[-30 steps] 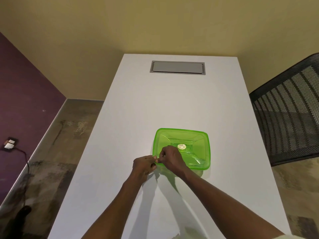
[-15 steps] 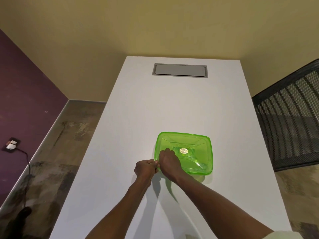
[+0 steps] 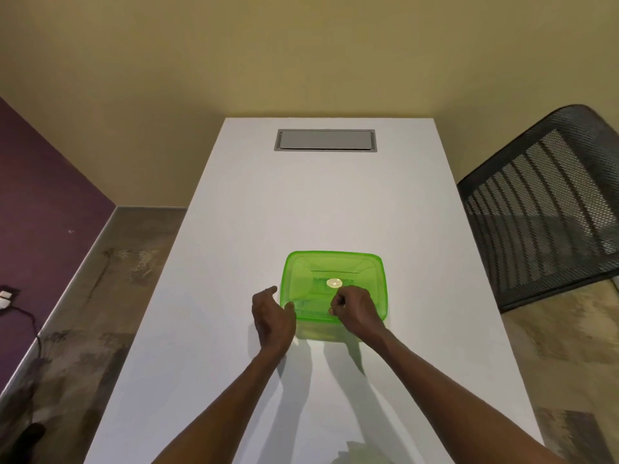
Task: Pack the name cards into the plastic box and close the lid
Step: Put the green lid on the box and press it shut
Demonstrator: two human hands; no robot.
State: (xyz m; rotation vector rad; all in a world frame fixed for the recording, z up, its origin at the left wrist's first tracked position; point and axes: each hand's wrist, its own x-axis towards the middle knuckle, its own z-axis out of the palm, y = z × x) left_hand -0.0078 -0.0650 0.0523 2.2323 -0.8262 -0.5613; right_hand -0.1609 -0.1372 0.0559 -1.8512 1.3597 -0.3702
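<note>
a green plastic box (image 3: 336, 286) sits lid-on near the middle of a white table (image 3: 321, 202). the left hand (image 3: 273, 313), fingers spread and empty, rests at its near left corner; the right hand (image 3: 356, 309), fingers curled, presses on the lid's near edge. whether cards lie inside cannot be told.

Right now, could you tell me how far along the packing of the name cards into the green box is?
The green lid already sits on the box, on the white table. In hand: the right hand rests curled on the lid's near edge, and the left hand is open at its left corner, thumb on the rim. I cannot make out cards through the plastic. Left: confirming that the lid is snapped shut all round.
</note>
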